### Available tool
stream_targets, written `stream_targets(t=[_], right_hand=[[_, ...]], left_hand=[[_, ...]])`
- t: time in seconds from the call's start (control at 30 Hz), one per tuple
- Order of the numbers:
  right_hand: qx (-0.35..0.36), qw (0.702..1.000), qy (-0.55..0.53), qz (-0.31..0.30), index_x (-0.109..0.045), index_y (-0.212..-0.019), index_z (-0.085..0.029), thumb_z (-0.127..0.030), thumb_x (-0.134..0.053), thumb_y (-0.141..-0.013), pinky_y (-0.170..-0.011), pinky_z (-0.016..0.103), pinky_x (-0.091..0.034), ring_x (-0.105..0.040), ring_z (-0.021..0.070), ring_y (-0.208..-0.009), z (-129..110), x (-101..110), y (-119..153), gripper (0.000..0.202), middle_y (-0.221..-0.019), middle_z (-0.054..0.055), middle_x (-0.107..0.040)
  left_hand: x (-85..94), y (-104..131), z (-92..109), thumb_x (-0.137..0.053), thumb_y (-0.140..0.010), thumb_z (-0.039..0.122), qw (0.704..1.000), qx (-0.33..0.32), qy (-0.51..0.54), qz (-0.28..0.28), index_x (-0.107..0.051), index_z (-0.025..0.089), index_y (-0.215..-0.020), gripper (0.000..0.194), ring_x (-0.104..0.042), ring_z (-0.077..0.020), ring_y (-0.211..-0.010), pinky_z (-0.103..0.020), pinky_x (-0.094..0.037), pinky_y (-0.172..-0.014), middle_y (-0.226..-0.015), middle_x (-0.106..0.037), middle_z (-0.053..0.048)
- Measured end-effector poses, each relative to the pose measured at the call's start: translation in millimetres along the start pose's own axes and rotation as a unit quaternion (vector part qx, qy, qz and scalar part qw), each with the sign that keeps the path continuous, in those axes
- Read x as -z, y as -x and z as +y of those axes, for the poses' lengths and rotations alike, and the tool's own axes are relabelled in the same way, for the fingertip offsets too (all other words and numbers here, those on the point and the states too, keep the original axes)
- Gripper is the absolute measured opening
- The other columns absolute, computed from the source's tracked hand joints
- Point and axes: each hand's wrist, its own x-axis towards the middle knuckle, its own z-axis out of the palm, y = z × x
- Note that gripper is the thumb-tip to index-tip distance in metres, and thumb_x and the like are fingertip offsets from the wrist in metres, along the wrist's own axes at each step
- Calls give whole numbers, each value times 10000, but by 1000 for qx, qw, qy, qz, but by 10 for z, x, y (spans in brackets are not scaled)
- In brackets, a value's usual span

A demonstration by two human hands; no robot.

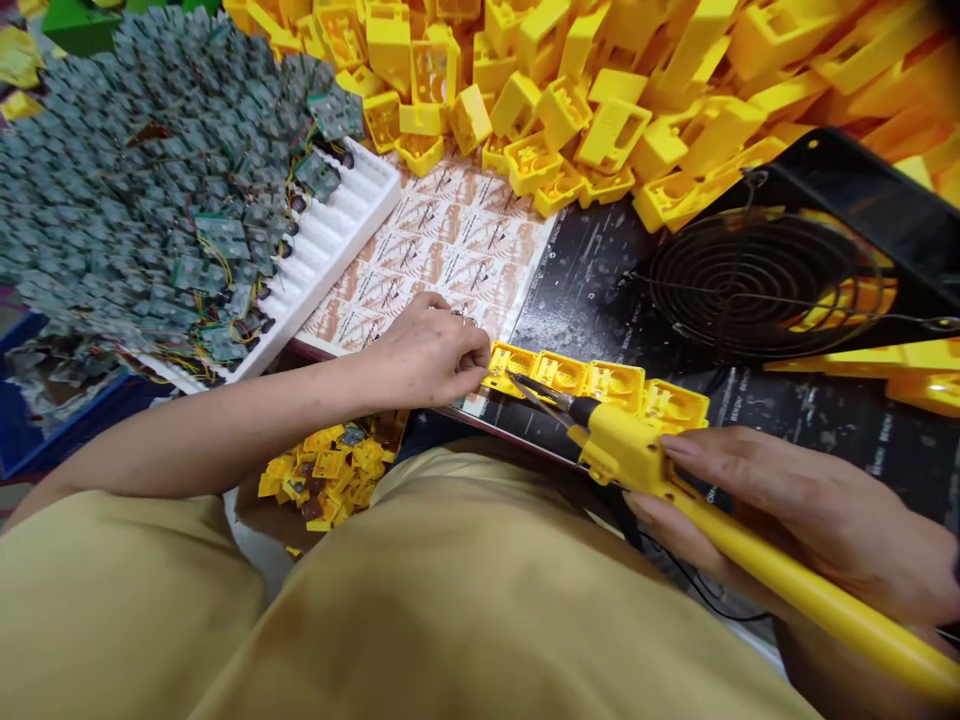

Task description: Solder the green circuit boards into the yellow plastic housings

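Note:
Several small yellow plastic housings (pixel 615 383) lie in a row along the table's near edge, open sides up. My left hand (pixel 427 352) is closed, fingertips curled together at the left end of the row, against the leftmost housing (pixel 512 358). Whatever is between those fingers is hidden. In my right hand (pixel 817 505) is a yellow soldering iron (pixel 626 445) with a thin metal guide beside its dark tip. Its tip points left, over the leftmost housing; whether they touch I cannot tell.
A white foam tray (pixel 337 250) heaped with grey circuit modules (pixel 150 170) stands at the left. Yellow housings (pixel 615 135) pile up at the back. A black fan (pixel 765 275) with a wire guard stands at right. Below the table edge sit more yellow parts (pixel 330 470).

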Motion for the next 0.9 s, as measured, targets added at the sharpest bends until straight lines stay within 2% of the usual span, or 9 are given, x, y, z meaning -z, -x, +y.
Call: stream_targets(t=[0.07, 0.2, 0.33, 0.4, 0.47, 0.6, 0.7, 0.83, 0.9], right_hand=[[27, 999, -18, -7, -555, -1230, -243, -226, -657, -884, -619, 212, -586, -675, 119, -659, 44, 4, -2, 361, -747, -10, -685], [22, 998, 28, 48, -583, -1234, -213, -210, -744, -801, -613, 226, -602, -688, 149, -661, 108, 6, 80, 463, -780, 18, -709], [-14, 998, 56, 36, -606, -1173, -230, -313, -691, -858, -598, 274, -607, -701, 177, -671, 137, -32, 185, 336, -857, 55, -728], [-28, 997, 55, 49, -622, -1117, -223, -314, -700, -852, -634, 278, -611, -705, 181, -691, 150, -53, 195, 291, -858, 61, -727], [-8, 998, 29, 56, -621, -1078, -198, -283, -713, -841, -660, 246, -608, -703, 164, -690, 157, -65, 163, 268, -811, 53, -720], [39, 998, -21, 37, -587, -980, -186, -238, -684, -866, -670, 199, -599, -688, 121, -664, 139, -66, 62, 158, -741, 33, -697], [27, 999, -29, 11, -576, -917, -209, -299, -623, -918, -626, 210, -589, -663, 98, -637, 117, -53, 51, 102, -722, 14, -677], [18, 999, 14, -29, -588, -826, -212, -358, -547, -963, -643, 210, -578, -655, 85, -652, 99, -38, 43, 205, -702, 16, -662], [57, 998, 20, -31, -584, -812, -199, -313, -570, -954, -657, 194, -571, -656, 77, -654, 90, -47, -9, 182, -696, 17, -664]], left_hand=[[53, -16, 1, -566, -837, 248, 1000, -1, -17, -16, -712, 186, -793, 165, -603, -140, -704, -394, -353, -930, -754, -732, -10], [96, -5, -47, -613, -845, 232, 1000, 12, 11, -3, -735, 208, -855, 125, -638, -137, -743, -353, -381, -905, -801, -757, 2], [8, 19, -87, -631, -821, 210, 994, 38, 100, 27, -732, 187, -865, 113, -665, -115, -739, -254, -425, -782, -796, -765, 9], [-39, 23, -76, -616, -804, 192, 994, 31, 105, 30, -729, 183, -820, 114, -674, -117, -753, -242, -429, -759, -810, -767, 11], [-62, 17, -46, -601, -778, 176, 996, 25, 80, 27, -717, 180, -772, 116, -663, -115, -711, -251, -427, -765, -763, -753, 20], [-33, -27, 26, -585, -738, 181, 999, 29, 33, 11, -686, 178, -722, 103, -614, -102, -621, -285, -417, -802, -683, -714, 38], [17, -76, 58, -578, -740, 199, 999, 34, 15, -11, -681, 179, -719, 108, -613, -107, -624, -289, -415, -811, -672, -704, 32], [87, -131, 90, -573, -739, 181, 998, 31, -8, -55, -690, 175, -721, 119, -597, -103, -605, -241, -404, -712, -644, -681, 24], [111, -152, 108, -572, -734, 163, 997, 30, -19, -65, -698, 170, -727, 126, -591, -101, -603, -221, -382, -654, -644, -677, 19]])
